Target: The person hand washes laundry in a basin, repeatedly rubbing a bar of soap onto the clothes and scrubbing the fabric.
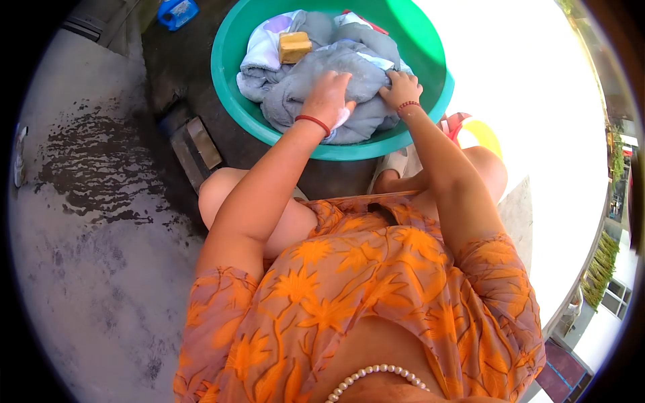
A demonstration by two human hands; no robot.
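A large green basin [227, 74] holds a heap of thick grey cloth [306, 84] with white patches. A yellow-brown block [294, 48] lies on the cloth toward the left of the basin. My left hand [328, 99], with a red band at the wrist, grips the grey cloth near the basin's front; something white shows below its thumb. To its right, my right hand [403, 91], with a red beaded bracelet, has its fingers curled into the same cloth. Parts of the fingertips of both hands are hidden in the folds.
A blue bottle [177, 13] is at the upper left. Below it, a dark object with a brown top [202, 143] sits beside my left knee. A yellow and red container [478, 136] stands behind my right knee. Wet marks [101, 164] spread over the concrete at left.
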